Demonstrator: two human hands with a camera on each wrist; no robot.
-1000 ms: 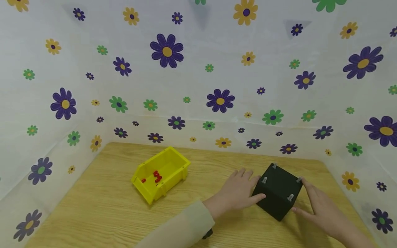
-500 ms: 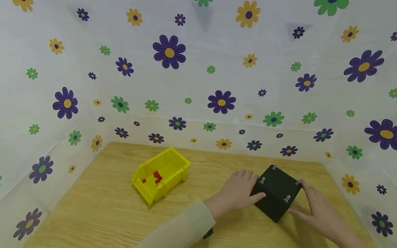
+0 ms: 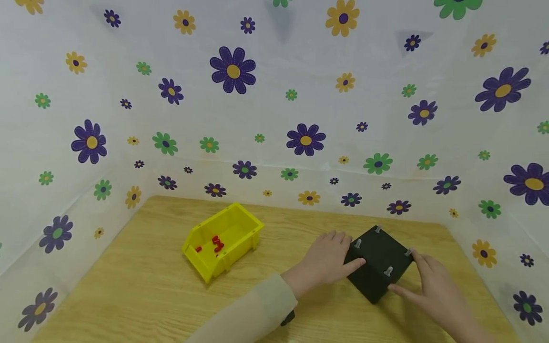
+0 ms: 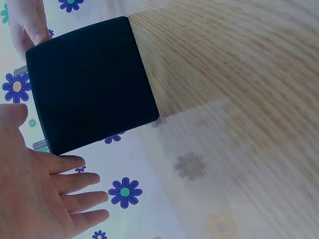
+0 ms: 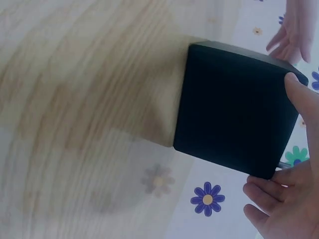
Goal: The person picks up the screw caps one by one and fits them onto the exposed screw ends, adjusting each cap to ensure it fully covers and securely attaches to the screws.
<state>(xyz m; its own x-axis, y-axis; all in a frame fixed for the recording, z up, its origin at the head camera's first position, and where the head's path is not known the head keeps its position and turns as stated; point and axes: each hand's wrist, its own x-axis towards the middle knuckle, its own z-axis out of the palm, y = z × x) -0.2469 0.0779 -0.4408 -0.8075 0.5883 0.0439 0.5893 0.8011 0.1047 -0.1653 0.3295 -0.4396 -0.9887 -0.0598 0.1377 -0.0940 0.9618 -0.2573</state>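
A black box (image 3: 377,255) stands on the wooden table at the right, one corner toward me. Small translucent pegs (image 3: 388,271) rise near the corners of its top. My left hand (image 3: 323,262) touches the box's left side, thumb at the top edge and the other fingers straight, as the left wrist view confirms. From the right, my right hand (image 3: 437,293) holds the box, its thumb on the near edge and index finger by the far peg. Plain dark faces of the box (image 4: 92,87) fill both wrist views.
A yellow bin (image 3: 240,259) with several small red pieces (image 3: 218,244) inside stands left of the hands. White flower-patterned sheeting (image 3: 266,114) rises behind the table (image 3: 128,276) and along both sides. A black object (image 3: 288,317) shows beneath the left cuff.
The black box has shifted slightly left and turned a little, with both hands staying against it. The right hand has followed it leftward. The yellow bin has stayed put.
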